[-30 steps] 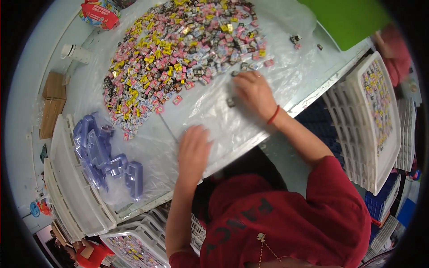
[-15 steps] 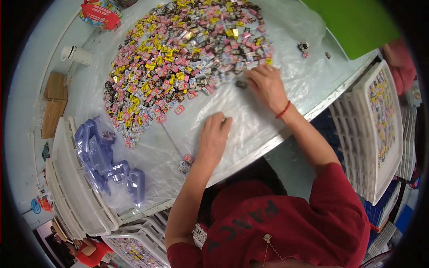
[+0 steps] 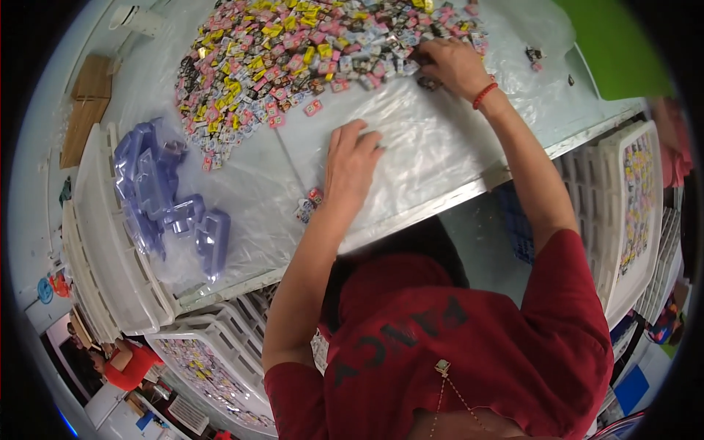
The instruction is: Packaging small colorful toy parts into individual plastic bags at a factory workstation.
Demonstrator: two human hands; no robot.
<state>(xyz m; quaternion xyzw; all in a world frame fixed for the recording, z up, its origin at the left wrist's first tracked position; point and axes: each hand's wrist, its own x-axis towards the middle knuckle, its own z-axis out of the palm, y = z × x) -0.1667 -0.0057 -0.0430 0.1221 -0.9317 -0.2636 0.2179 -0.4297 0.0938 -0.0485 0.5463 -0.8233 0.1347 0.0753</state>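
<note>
A broad heap of small wrapped, block-like pieces (image 3: 271, 66), in pink, yellow, white and dark colours, covers the far part of the plastic-covered table. At its near right edge, my right hand (image 3: 458, 70) is bent down with curled fingers. Small dark pieces (image 3: 428, 83) lie by its fingertips; what is between them is hidden. My left hand (image 3: 350, 165) rests low over the plastic sheet (image 3: 403, 161), nearer to me, fingers apart and nothing visible in them. Beside its wrist lie a few loose pieces (image 3: 304, 210). One pink piece (image 3: 313, 108) sits apart from the heap.
Purple-blue clear plastic trays (image 3: 154, 183) are piled at the left. White crates stand at the left (image 3: 110, 227) and lower left (image 3: 198, 352); filled ones stack at the right (image 3: 634, 198). A green board (image 3: 623, 44) borders the far right. A co-worker in red (image 3: 128, 363) is at lower left.
The whole view has shifted, so the table sits higher in the picture. My left hand's thumb and forefinger have spread from a pinch. My right hand stays at the heap's edge.
</note>
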